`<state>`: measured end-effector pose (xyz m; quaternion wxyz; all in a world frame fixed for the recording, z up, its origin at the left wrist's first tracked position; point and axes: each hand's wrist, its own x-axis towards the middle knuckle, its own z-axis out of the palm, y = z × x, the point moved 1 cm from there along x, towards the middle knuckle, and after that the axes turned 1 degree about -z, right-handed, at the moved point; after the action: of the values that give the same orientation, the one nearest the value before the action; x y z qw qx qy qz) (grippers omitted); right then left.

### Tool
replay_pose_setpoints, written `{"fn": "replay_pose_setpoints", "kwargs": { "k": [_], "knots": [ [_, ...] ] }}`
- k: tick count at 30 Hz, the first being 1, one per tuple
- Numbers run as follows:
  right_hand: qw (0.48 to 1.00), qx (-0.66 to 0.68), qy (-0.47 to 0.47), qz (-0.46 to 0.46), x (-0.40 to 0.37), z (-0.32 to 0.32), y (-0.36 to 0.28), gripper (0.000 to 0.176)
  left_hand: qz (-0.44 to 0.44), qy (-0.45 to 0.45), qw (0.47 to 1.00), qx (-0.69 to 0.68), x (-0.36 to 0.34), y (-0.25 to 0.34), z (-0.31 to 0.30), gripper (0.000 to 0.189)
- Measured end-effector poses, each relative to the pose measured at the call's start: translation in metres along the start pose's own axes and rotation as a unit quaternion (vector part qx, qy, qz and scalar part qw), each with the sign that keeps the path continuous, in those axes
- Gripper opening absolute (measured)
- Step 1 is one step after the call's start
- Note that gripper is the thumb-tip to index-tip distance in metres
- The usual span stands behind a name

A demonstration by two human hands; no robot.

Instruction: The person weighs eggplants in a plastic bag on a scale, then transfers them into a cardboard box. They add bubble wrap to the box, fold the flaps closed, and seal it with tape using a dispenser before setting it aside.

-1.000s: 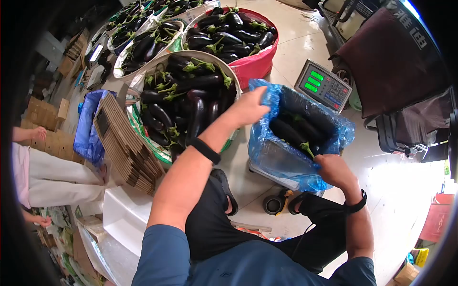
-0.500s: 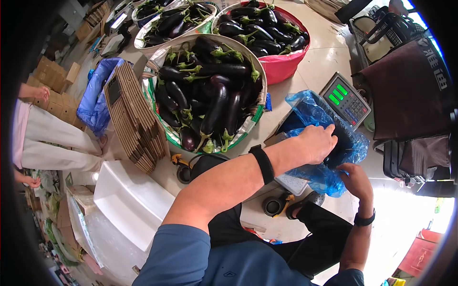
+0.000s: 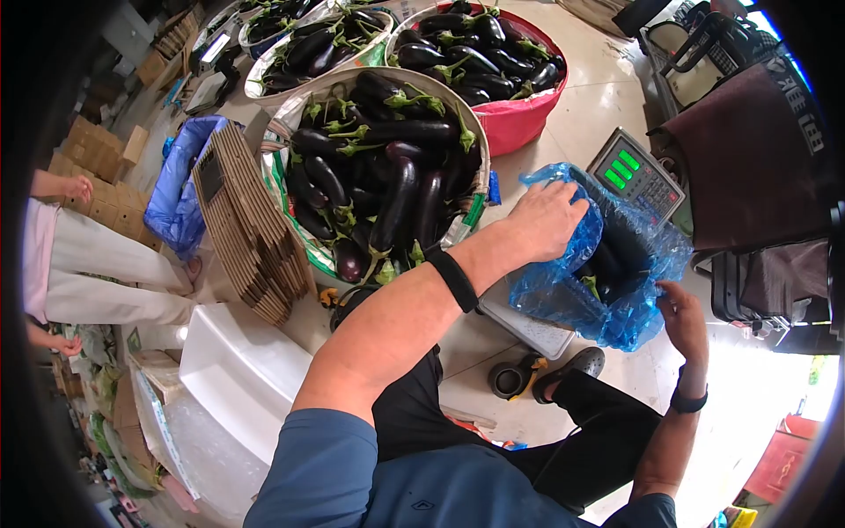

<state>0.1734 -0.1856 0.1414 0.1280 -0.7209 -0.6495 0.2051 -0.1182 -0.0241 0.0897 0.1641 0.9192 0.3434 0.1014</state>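
Note:
In front of me a blue plastic bag (image 3: pixel 552 286) lines a box on the scale, its mouth spread wide. Dark eggplants (image 3: pixel 607 264) lie inside, one green stem showing. My left hand (image 3: pixel 547 220) has its fingers curled on the bag's far-left edge, gripping the film. On the near-right side, my right hand (image 3: pixel 684 324) pinches the bag's rim between bent fingers. The scale's display (image 3: pixel 638 179) glows green behind the bag, and part of its metal platform (image 3: pixel 528 326) shows below. The box walls are mostly hidden by the film.
A large sack of eggplants (image 3: pixel 378 176) stands to the left of the bag, with a red-lined sack (image 3: pixel 515 123) behind. Folded cardboard (image 3: pixel 251 224), a white foam box (image 3: pixel 242 370) and a brown bag (image 3: pixel 739 167) stand around. Another person (image 3: pixel 97 255) is at the left.
My left hand has moved left and away from me, drawing the bag's film outward and uncovering the eggplants inside. My right hand has shifted slightly right.

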Motion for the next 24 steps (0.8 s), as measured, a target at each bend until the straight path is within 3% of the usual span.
{"fn": "replay_pose_setpoints", "kwargs": {
  "k": [2,3,5,6,7,10,14,17,18,21,24],
  "knots": [
    [1.000,0.002,0.024,0.011,-0.001,-0.004,0.007,0.028,0.052,0.155,0.986,0.035,0.002,0.002,0.008,0.043],
    [0.999,0.004,0.050,0.021,-0.001,-0.006,0.009,0.028,0.051,0.154,0.986,0.034,0.000,0.005,0.004,0.043],
    [0.998,0.005,0.054,0.031,0.000,-0.010,0.010,0.029,0.127,0.111,0.986,-0.011,-0.002,0.015,-0.002,0.050],
    [0.997,0.007,0.077,0.026,0.001,-0.010,0.013,0.029,0.139,0.055,0.989,-0.012,-0.003,0.021,-0.002,0.062],
    [0.995,0.008,0.101,0.021,0.002,-0.010,0.014,0.029,0.138,0.054,0.989,-0.014,-0.005,0.024,-0.003,0.062],
    [0.994,0.014,0.111,0.012,0.004,-0.007,0.010,0.027,0.188,-0.092,0.978,0.011,-0.015,0.033,-0.001,0.085],
    [0.992,0.025,0.123,0.011,0.004,-0.008,0.006,0.026,0.105,-0.184,0.966,0.147,-0.006,0.026,0.015,0.076],
    [0.991,0.038,0.125,0.008,0.003,-0.007,0.013,0.027,0.073,-0.254,0.962,0.065,-0.002,0.014,-0.003,0.068],
    [0.991,0.039,0.126,0.007,0.002,-0.008,0.010,0.027,0.057,-0.233,0.971,-0.025,-0.006,0.010,-0.019,0.065],
    [0.990,-0.016,0.141,0.003,0.000,-0.007,-0.002,0.028,-0.017,-0.036,0.989,-0.144,0.000,-0.045,-0.059,0.051],
    [0.983,-0.012,0.179,-0.035,-0.003,-0.003,-0.006,0.026,-0.250,0.286,0.887,-0.263,-0.006,-0.140,-0.091,0.032]
  ]
}}
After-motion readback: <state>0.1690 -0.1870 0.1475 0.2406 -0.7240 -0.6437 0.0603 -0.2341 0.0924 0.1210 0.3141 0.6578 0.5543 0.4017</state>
